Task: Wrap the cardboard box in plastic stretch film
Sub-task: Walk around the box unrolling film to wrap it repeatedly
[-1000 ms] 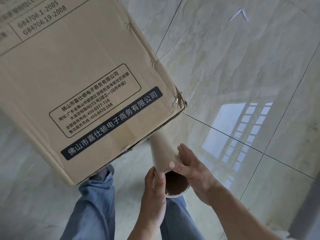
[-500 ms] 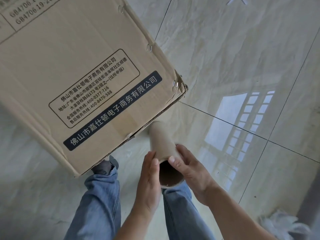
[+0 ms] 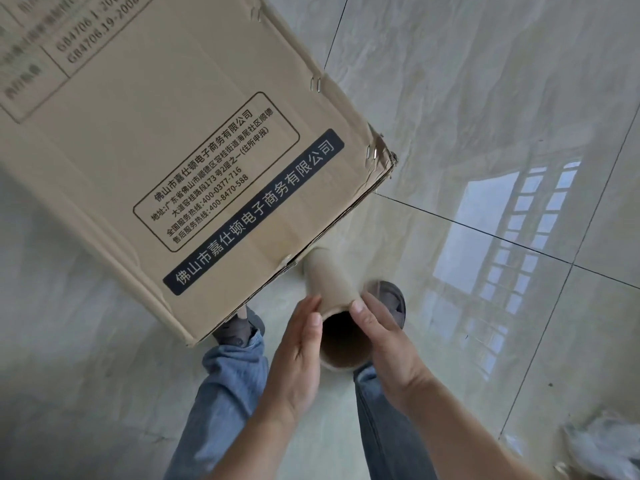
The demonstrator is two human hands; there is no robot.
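Up top left, big cardboard box (image 3: 166, 140) filling most of the view, tilted, printed label and dark strip facing up, staples along the right edge. Just below its lower edge, a grey shoe (image 3: 239, 329) and blue jeans (image 3: 225, 403). Then the left hand (image 3: 298, 355), fingers fairly straight, pressed flat against the left side of the cardboard tube (image 3: 332, 292), thumb by the open rim. Tube pointing up toward the box's lower edge, far end right beside it, hollow end facing the camera. Right hand (image 3: 384, 344) curled round the tube's other side. Second shoe (image 3: 391, 299) behind it. Glossy marble floor tiles (image 3: 485, 98) everywhere, window reflection (image 3: 498, 258) on the right. Crumpled plastic (image 3: 602, 448) bottom right, blurry.
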